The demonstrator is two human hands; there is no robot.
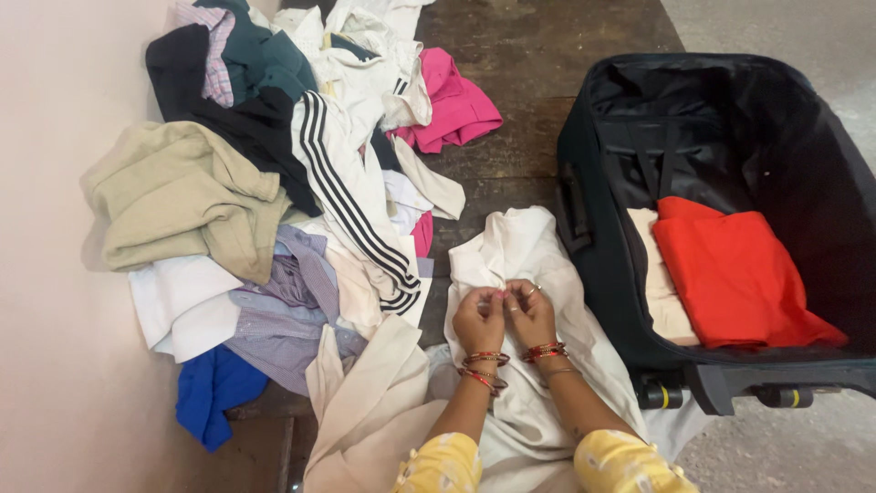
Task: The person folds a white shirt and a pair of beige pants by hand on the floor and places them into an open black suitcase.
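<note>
No packages, labels, signs or screens in my view. Nothing printed or boxed shows among what lies before me, and no tag is visible on any item. No display or notice on the wall to my left or on the floor.

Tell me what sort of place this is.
Probably a room in a home, during packing: a heap of mixed clothes lies on the dark floor by a plain wall, and an open black suitcase holds folded garments.
</note>
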